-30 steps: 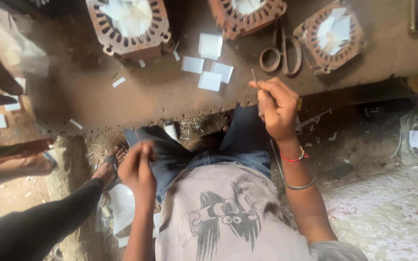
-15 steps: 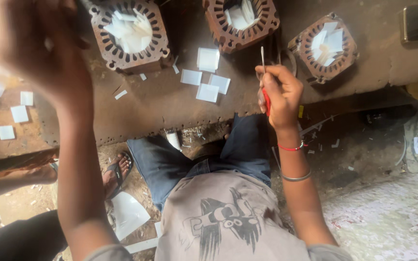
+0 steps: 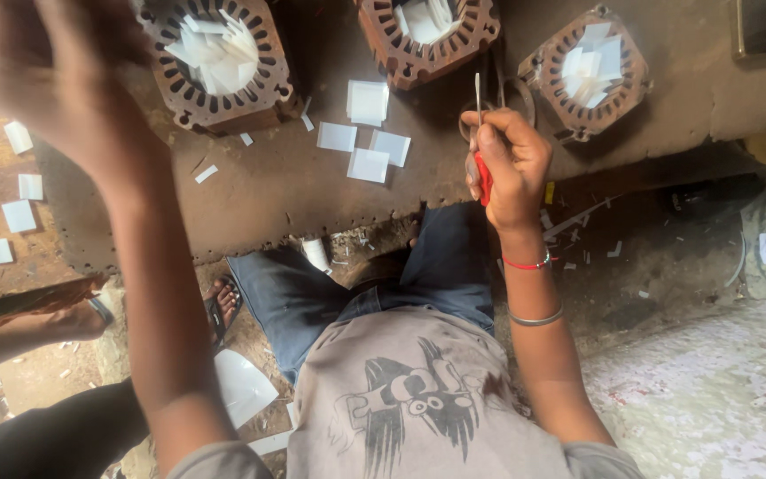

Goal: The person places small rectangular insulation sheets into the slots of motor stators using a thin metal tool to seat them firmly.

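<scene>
Our right hand (image 3: 509,164) grips a red-handled tool with a thin metal shaft (image 3: 480,146), fingers curled tight around it, above the brown workbench edge (image 3: 312,200). Our left hand (image 3: 42,66) is raised close and blurred; we cannot tell its fingers. White paper squares (image 3: 367,133) lie nearby.

— What is the person wearing?
— A grey short-sleeved T-shirt (image 3: 418,417) with a dark printed graphic on the chest — a cartoon-like figure with streaks running down from it. Below it, blue denim jeans (image 3: 356,293), faded at the thighs.
— Anything on the arms?
— Both forearms are bare. The right hand (image 3: 507,164) has two bands behind it: a thin red thread bracelet (image 3: 525,263) at the wrist and, further up, a plain silver-coloured metal bangle (image 3: 535,318).
— And the left hand (image 3: 42,71)?
— Blurred, close to the camera; no band shows on that arm.
</scene>
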